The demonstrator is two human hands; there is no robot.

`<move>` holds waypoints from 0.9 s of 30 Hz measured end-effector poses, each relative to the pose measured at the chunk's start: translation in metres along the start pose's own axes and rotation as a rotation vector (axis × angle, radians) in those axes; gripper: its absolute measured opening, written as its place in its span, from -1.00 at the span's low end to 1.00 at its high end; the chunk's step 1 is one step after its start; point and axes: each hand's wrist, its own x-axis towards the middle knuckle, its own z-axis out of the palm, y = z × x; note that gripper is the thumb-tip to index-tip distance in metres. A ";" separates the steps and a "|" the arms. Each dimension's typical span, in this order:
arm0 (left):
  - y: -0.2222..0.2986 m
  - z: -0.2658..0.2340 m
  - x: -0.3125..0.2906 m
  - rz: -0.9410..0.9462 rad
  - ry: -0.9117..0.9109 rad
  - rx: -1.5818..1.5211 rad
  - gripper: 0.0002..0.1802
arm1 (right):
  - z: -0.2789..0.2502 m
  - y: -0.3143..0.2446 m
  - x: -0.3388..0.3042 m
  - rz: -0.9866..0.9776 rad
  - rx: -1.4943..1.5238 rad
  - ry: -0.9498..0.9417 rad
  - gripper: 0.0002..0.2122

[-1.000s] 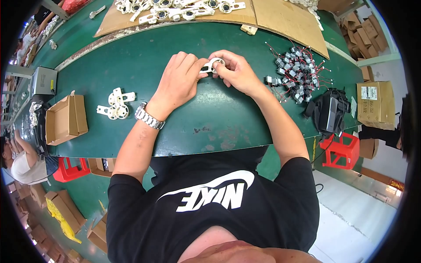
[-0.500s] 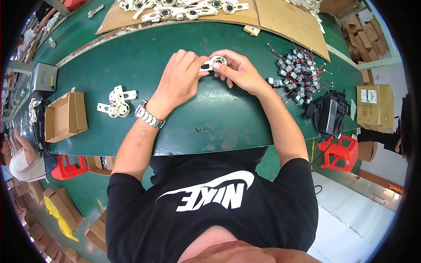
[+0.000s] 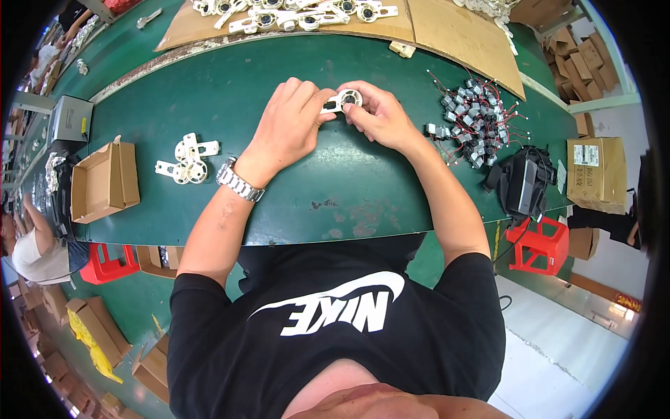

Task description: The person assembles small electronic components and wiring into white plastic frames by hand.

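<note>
Between my two hands, above the green table (image 3: 300,202), is a white plastic housing (image 3: 333,105) with a round ring end and a dark slot. My left hand (image 3: 289,124) is closed on its narrow left end, thumb and fingers pinching it. My right hand (image 3: 380,119) grips the ring end, its thumb pressed at the ring's opening. The fingers behind the part are partly hidden. Left of my left wrist lies a small group of similar white plastic parts (image 3: 188,160). To the right of my right hand is a heap of small grey motors (image 3: 474,119) with red and black wires.
Many white parts (image 3: 293,17) lie on a cardboard sheet (image 3: 460,42) at the far side. An open cardboard box (image 3: 105,183) stands at the left. A black bag (image 3: 522,183) and a closed carton (image 3: 597,173) are at the right, above a red stool (image 3: 541,244). Another person (image 3: 38,255) sits far left.
My right fingers have curled in closer around the ring end, and the thumb has shifted slightly on it. My left hand keeps its hold almost unmoved.
</note>
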 end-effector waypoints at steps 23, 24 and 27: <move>-0.004 -0.121 -0.040 -0.672 -0.254 0.656 -0.54 | -0.033 -0.056 0.032 0.372 -0.236 -0.047 -0.70; -0.008 -0.131 -0.054 -0.733 -0.312 0.747 -0.48 | -0.039 -0.062 0.038 0.358 -0.234 -0.048 -0.70; -0.002 -0.140 -0.082 -0.818 -0.412 0.841 -0.34 | -0.047 -0.086 0.064 0.284 -0.228 0.003 -0.70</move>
